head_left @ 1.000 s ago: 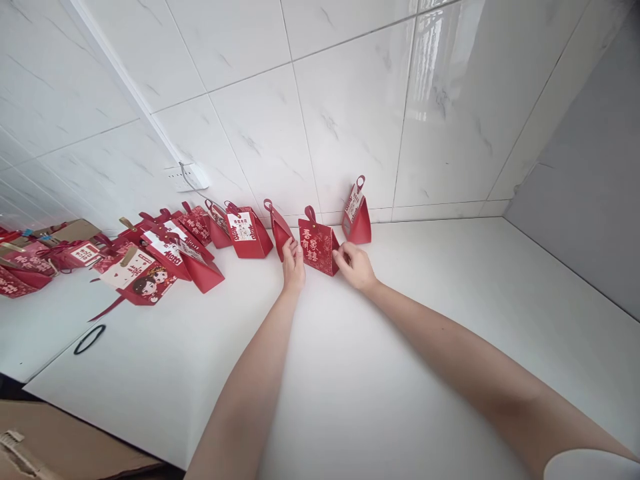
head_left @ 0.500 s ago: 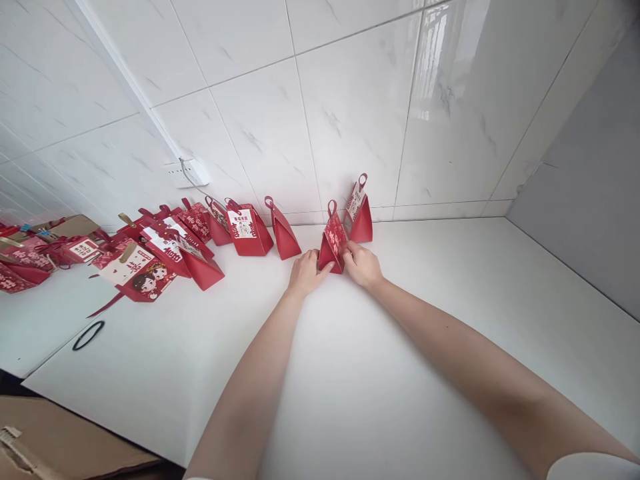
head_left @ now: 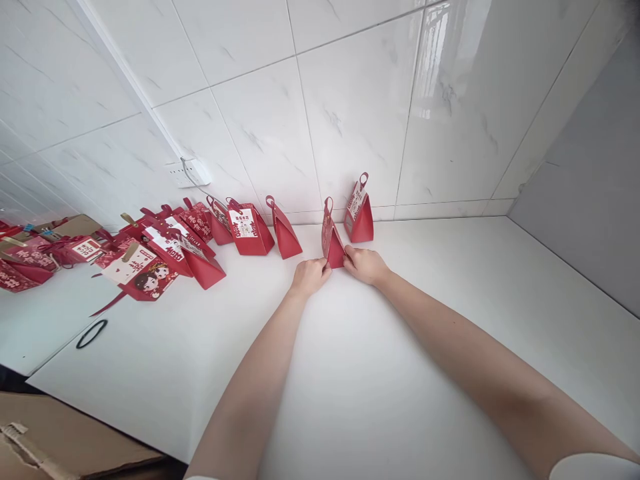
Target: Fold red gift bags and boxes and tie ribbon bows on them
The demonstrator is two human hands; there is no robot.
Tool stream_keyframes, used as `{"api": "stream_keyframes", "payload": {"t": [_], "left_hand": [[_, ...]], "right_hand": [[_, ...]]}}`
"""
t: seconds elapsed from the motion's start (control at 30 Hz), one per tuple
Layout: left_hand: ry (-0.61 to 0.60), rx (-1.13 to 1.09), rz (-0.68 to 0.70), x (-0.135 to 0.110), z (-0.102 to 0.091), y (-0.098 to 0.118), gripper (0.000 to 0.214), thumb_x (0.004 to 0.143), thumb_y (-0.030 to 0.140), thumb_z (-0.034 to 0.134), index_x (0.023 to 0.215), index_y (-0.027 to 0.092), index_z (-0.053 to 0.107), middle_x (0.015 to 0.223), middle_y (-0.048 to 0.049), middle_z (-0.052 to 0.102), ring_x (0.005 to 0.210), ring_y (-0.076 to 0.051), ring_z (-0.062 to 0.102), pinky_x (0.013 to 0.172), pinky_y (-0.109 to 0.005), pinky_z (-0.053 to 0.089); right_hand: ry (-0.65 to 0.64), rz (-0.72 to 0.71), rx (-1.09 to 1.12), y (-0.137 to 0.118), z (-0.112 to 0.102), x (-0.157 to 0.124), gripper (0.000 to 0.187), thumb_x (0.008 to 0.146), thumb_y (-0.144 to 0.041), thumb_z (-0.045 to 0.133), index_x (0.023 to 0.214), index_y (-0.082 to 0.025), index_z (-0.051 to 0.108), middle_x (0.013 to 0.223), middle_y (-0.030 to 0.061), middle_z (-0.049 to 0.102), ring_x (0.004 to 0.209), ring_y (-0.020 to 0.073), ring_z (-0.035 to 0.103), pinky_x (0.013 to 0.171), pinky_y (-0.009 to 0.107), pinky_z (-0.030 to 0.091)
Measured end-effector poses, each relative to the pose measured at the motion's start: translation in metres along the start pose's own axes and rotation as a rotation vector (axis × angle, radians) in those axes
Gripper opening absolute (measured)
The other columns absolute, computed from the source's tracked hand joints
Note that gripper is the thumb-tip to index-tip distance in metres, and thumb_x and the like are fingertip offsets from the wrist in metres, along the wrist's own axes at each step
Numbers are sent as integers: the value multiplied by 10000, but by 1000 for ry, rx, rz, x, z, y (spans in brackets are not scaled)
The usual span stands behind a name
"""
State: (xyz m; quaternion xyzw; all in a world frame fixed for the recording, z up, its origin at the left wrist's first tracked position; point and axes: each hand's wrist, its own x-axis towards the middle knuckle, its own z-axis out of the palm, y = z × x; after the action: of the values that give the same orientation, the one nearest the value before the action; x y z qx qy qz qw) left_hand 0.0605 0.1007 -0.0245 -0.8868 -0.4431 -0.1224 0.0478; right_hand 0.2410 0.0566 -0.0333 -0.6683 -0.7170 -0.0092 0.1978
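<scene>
A small red gift box [head_left: 331, 235] with a loop handle stands upright on the white counter [head_left: 380, 373], turned edge-on toward me. My left hand [head_left: 309, 276] pinches its lower left corner. My right hand [head_left: 365, 265] grips its lower right corner, fingers curled. Close behind it to the right, another red gift box with a white tag [head_left: 359, 213] stands against the tiled wall. To the left, a third red box [head_left: 283, 230] stands alone.
A row and heap of several more red gift boxes [head_left: 165, 247] runs along the wall to the left. A black hair tie [head_left: 91, 333] lies on the counter. A wall socket [head_left: 193, 175] sits above. Brown cardboard [head_left: 60, 447] shows at the bottom left.
The box between my hands has been slid to the right and turned from face-on to edge-on. My left hand let go of the neighbouring box and came over to this one.
</scene>
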Motion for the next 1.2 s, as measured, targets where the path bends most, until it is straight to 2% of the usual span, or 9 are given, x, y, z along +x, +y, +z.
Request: {"api": "stream_keyframes", "payload": {"t": [0.13, 0.27, 0.5, 0.73, 1.0, 1.1, 1.2], "left_hand": [[-3, 41, -73, 1, 2, 8, 270, 875, 313, 444, 850, 184, 679, 794, -94, 700, 742, -240, 656, 683, -325, 438], [9, 76, -160, 2, 5, 14, 281, 873, 280, 426, 912, 147, 671, 788, -130, 695, 739, -269, 665, 665, -346, 450], [-25, 67, -127, 0, 2, 10, 233, 850, 313, 489, 858, 198, 691, 760, -87, 696, 746, -239, 659, 684, -320, 459], [-27, 57, -100, 2, 4, 8, 253, 834, 321, 486, 815, 196, 704, 730, -92, 687, 712, -255, 649, 655, -337, 450], [-8, 68, -83, -1, 1, 13, 215, 797, 342, 537, 736, 204, 689, 693, -68, 683, 687, -225, 637, 639, -314, 426], [54, 73, -85, -3, -4, 14, 293, 854, 390, 471, 759, 200, 672, 733, -69, 689, 715, -224, 637, 651, -316, 410], [215, 79, -113, -3, -9, 15, 351, 916, 400, 370, 884, 187, 647, 812, -81, 693, 737, -215, 637, 649, -308, 388]], "right_hand": [[-33, 19, -68, -1, 3, 1, 241, 917, -289, 382, 947, -157, 582, 834, 94, 699, 728, 231, 647, 593, 290, 343], [-39, 12, -91, -4, 5, 0, 277, 932, -306, 352, 970, -164, 586, 845, 92, 703, 736, 225, 654, 595, 291, 351], [-45, 12, -105, -4, 4, -2, 280, 923, -305, 373, 976, -164, 608, 850, 95, 710, 746, 226, 659, 612, 288, 368], [-38, -3, -101, -1, 5, -1, 274, 893, -309, 399, 967, -170, 623, 822, 87, 709, 722, 219, 651, 598, 281, 358], [-34, -6, -104, -2, 4, 3, 271, 837, -340, 469, 856, -163, 673, 791, 104, 706, 713, 236, 651, 590, 291, 356], [-23, -41, -100, -1, 0, 0, 299, 863, -366, 442, 818, -177, 670, 759, 83, 704, 700, 223, 647, 590, 289, 344], [11, -66, -98, -5, -3, -3, 372, 916, -403, 369, 869, -174, 658, 795, 80, 709, 706, 215, 644, 587, 288, 326]]}}
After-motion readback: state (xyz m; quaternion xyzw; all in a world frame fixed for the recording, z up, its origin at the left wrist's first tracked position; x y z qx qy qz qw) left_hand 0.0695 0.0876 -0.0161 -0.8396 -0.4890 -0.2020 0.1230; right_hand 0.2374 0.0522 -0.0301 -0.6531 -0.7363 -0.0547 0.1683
